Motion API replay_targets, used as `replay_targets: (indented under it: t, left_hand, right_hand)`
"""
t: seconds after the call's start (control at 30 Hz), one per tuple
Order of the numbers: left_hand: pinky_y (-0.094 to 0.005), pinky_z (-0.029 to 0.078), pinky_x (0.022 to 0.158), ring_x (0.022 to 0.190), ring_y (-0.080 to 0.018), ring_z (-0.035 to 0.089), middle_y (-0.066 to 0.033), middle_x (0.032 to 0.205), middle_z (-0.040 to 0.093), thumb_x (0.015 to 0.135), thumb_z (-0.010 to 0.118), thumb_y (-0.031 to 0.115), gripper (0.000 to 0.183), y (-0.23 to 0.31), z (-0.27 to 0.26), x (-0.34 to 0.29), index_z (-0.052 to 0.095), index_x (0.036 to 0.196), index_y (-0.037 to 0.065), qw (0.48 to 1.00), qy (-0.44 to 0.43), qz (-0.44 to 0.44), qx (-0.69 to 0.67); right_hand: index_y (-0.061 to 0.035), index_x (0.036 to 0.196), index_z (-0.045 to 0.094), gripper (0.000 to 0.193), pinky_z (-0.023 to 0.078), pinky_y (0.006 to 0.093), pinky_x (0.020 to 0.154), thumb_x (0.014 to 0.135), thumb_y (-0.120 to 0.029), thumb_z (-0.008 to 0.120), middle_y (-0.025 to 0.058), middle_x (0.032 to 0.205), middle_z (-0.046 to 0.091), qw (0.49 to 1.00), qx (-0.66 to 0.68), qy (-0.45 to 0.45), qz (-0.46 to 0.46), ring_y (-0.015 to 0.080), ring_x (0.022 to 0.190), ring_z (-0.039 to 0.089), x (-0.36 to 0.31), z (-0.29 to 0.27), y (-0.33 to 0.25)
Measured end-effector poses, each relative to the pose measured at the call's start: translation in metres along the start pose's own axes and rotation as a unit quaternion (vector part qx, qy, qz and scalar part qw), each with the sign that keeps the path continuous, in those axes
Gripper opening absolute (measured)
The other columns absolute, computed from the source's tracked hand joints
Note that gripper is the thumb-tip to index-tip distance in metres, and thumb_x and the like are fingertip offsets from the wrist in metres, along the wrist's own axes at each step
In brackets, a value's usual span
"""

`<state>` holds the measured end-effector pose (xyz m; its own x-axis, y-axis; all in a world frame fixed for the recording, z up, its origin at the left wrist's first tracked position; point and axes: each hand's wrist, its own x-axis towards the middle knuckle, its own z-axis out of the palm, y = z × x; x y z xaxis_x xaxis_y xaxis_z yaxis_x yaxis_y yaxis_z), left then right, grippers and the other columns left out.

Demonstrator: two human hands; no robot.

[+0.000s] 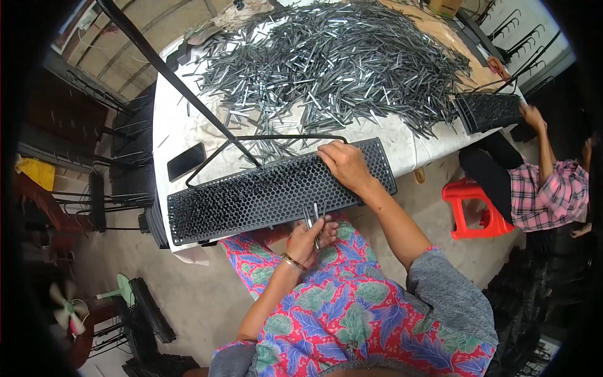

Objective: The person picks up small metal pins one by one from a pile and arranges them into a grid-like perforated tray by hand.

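Steadying the perforated panel (pixel 276 196), apparently: right hand (pixel 345 164) grips upper edge, left hand (pixel 304 242) pinches thin strips (pixel 308 218), centre frame.

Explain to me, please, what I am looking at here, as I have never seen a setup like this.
There is no machine here: a person works with two bare hands, seen from a wide fisheye camera worn on the head and looking down, so straight edges bend near the rim.

The left hand holds a few thin, dark, shiny strips by the near edge of a long black rectangular panel full of small holes. The right hand rests curled on the panel, near its far edge.

On the white-covered table lie a large heap of similar strips and a flat black phone. At right, a co-worker's hand touches another black piece.
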<state>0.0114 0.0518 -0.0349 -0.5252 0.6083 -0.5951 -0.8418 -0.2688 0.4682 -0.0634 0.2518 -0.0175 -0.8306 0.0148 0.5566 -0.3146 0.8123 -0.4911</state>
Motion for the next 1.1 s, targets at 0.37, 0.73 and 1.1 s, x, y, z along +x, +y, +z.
replay_targets:
  t: [0.37, 0.73, 1.1]
  left_hand:
    - [-0.0283, 0.055, 0.069, 0.077, -0.016, 0.062, -0.0138, 0.097, 0.062, 0.095, 0.049, 0.016, 0.026, 0.009, 0.012, -0.009, 0.05, 0.112, -0.003, 0.998, -0.014, 0.061, 0.024]
    - [-0.0272, 0.055, 0.07, 0.08, -0.0164, 0.064, -0.0144, 0.101, 0.064, 0.096, 0.046, 0.017, 0.028, 0.011, 0.018, -0.008, 0.052, 0.113, -0.004, 0.994, -0.03, 0.067, 0.086]
    - [-0.0275, 0.056, 0.069, 0.081, -0.0158, 0.064, -0.0155, 0.102, 0.064, 0.098, 0.041, 0.02, 0.029, 0.007, 0.022, -0.006, 0.051, 0.112, -0.004, 0.982, 0.005, 0.137, 0.127]
  right_hand:
    - [0.0016, 0.094, 0.066, 0.019, 0.047, 0.0278, 0.066, 0.081, -0.013, 0.066, 0.0112, 0.085, 0.065, 0.95, 0.202, -0.103, 0.214, 0.0172, 0.074, 0.062, -0.022, -0.039, -0.04]
    - [0.0023, 0.091, 0.068, 0.021, 0.044, 0.0213, 0.054, 0.083, -0.017, 0.067, 0.0031, 0.072, 0.065, 0.827, 0.402, -0.23, 0.318, 0.0053, 0.062, 0.055, -0.039, -0.043, -0.044]
    - [0.0015, 0.092, 0.068, 0.022, 0.042, 0.0187, 0.047, 0.085, -0.019, 0.064, 0.0021, 0.07, 0.064, 0.826, 0.389, -0.194, 0.359, 0.004, 0.054, 0.054, -0.04, -0.045, -0.042]
